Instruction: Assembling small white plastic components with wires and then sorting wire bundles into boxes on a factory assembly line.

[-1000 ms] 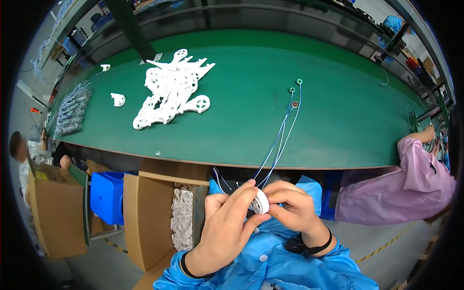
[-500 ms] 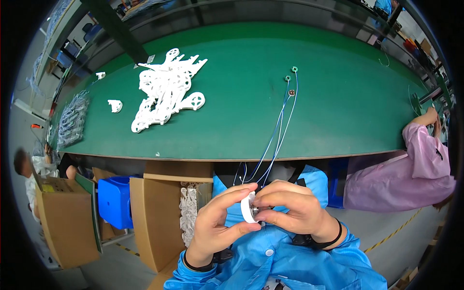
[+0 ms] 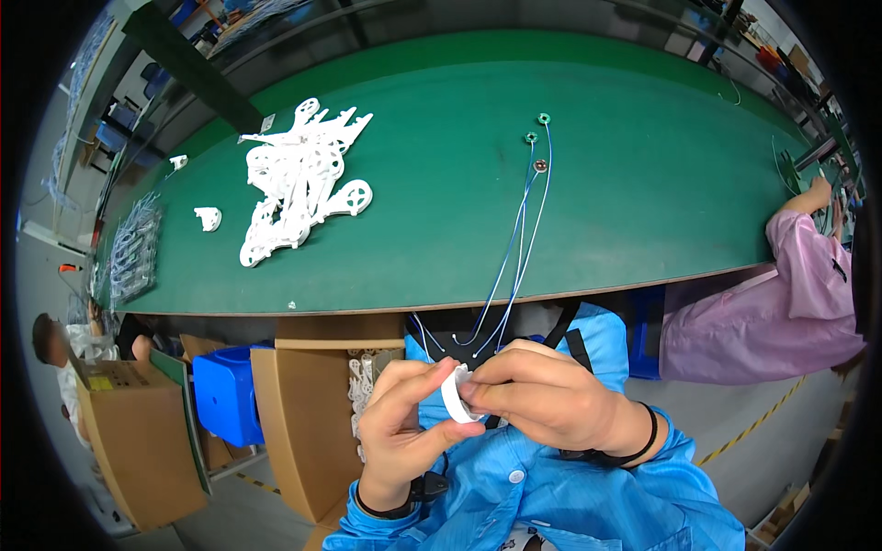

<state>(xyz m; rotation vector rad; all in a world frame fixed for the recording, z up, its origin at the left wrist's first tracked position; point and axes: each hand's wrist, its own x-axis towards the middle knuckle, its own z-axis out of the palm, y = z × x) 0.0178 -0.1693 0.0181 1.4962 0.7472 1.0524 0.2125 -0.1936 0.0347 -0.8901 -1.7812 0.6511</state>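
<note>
My left hand [image 3: 404, 418] pinches a round white plastic housing [image 3: 451, 397] by its rim, thumb below and fingers above, just off the table's near edge. The fingertips of my right hand [image 3: 551, 393] are pressed together at the housing's open side. They hide whatever is between them. On the table ahead lie several thin blue and white wires [image 3: 521, 234]. Their far ends carry two small green ring-shaped pieces, one a green ring [image 3: 544, 119], and a copper-coloured round piece [image 3: 540, 166]. The wires' near ends hang over the edge toward my lap.
White plastic parts [image 3: 299, 179] are heaped on the green table [image 3: 441, 220], with a small white piece [image 3: 209, 219] left of them. Farther left lies a bag of wires [image 3: 135, 248]. Cardboard boxes [image 3: 294, 422] and a blue stool [image 3: 225, 395] stand below. A pink-sleeved person [image 3: 735, 321] works at right.
The metal piece that showed between my right fingers is now hidden, as those fingers have moved up against the housing. Both hands shifted slightly left. The view has tilted a little.
</note>
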